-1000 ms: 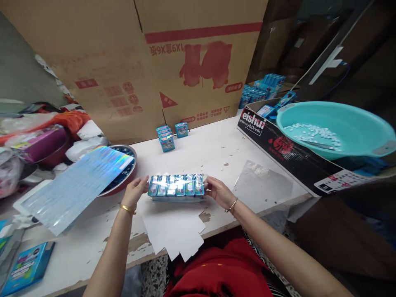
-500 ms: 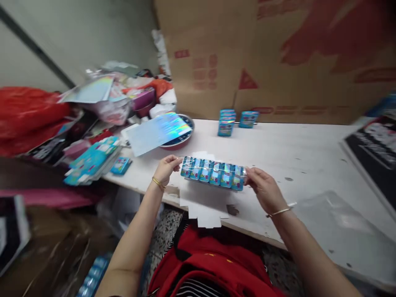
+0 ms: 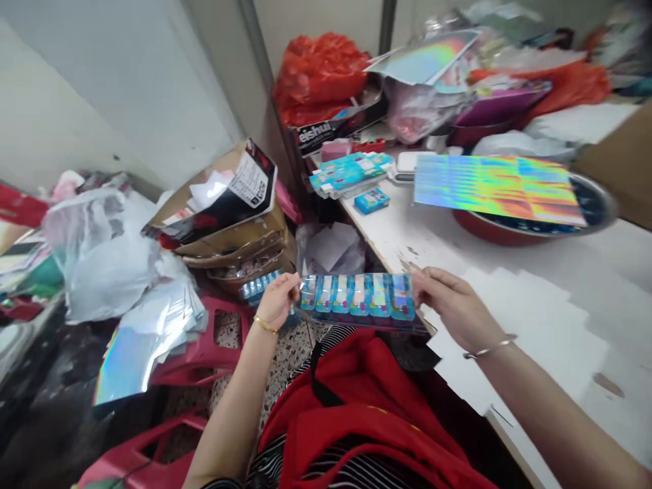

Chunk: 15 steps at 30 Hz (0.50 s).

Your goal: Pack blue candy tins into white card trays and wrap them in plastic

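A row of several small blue boxes wrapped in clear film [image 3: 356,297] hangs in the air just off the left edge of the white table [image 3: 560,299], above my lap. My left hand [image 3: 278,299] pinches its left end and my right hand [image 3: 455,307] grips its right end. The pack lies level between them. A white flat cardboard sheet [image 3: 514,292] lies on the table beside my right hand.
A holographic sheet [image 3: 496,188] rests on a red-rimmed bowl [image 3: 509,226]. Flat blue packs [image 3: 349,172] and one small blue box [image 3: 372,200] lie at the table's far corner. Red stools [image 3: 204,346], cardboard boxes [image 3: 229,210], plastic bags [image 3: 102,251] and foil sheets crowd the floor on the left.
The wrapped pack has left the table and swung left past its edge, still held at both ends. My view has turned left, away from the big cardboard box.
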### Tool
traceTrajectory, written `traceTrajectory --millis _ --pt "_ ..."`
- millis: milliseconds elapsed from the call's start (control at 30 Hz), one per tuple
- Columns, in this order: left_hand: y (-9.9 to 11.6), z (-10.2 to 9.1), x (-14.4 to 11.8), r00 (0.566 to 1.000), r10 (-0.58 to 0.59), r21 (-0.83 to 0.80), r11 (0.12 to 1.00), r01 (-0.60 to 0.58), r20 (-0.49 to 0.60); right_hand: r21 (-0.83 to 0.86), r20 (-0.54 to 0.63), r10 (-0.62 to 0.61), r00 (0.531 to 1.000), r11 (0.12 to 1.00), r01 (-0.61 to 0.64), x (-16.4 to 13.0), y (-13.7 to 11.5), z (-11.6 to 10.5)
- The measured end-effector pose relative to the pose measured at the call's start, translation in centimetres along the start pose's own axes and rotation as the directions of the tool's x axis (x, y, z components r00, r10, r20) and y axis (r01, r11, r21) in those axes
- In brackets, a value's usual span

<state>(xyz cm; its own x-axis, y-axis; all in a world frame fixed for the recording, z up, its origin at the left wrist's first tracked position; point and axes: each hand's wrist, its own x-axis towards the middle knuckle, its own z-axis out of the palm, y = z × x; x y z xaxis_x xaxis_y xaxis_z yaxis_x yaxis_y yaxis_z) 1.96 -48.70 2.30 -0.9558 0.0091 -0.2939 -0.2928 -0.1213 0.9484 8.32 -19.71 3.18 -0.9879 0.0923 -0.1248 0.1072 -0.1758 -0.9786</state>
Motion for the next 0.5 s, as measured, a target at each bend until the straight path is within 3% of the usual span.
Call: traceTrajectory --millis 133,300,400,500 --pt "-2.0 -10.2 0.2 0.973 0.006 0.086 0.996 0.015 -0.232 -0.040 0.135 0.101 0.986 0.995 -0.096 5.4 7.2 8.6" --pt "-8.9 -22.6 4.1 0.864 -0.102 0.141 0.971 0.195 -0.494 -0.348 0.195 0.350 0.916 0.898 -0.269 12.6 19.9 20.6" --pt "-14.1 -28.2 8.2 0.778 -0.169 0.156 0.933 0.324 -0.605 -0.483 0.164 0.474 0.865 0.803 -0.349 16.3 27.0 26.6" --pt "-19.1 -32.0 12.2 0.708 -0.241 0.170 0.873 0.457 -0.664 -0.585 0.134 0.561 0.817 0.710 -0.392 19.0 32.5 30.7"
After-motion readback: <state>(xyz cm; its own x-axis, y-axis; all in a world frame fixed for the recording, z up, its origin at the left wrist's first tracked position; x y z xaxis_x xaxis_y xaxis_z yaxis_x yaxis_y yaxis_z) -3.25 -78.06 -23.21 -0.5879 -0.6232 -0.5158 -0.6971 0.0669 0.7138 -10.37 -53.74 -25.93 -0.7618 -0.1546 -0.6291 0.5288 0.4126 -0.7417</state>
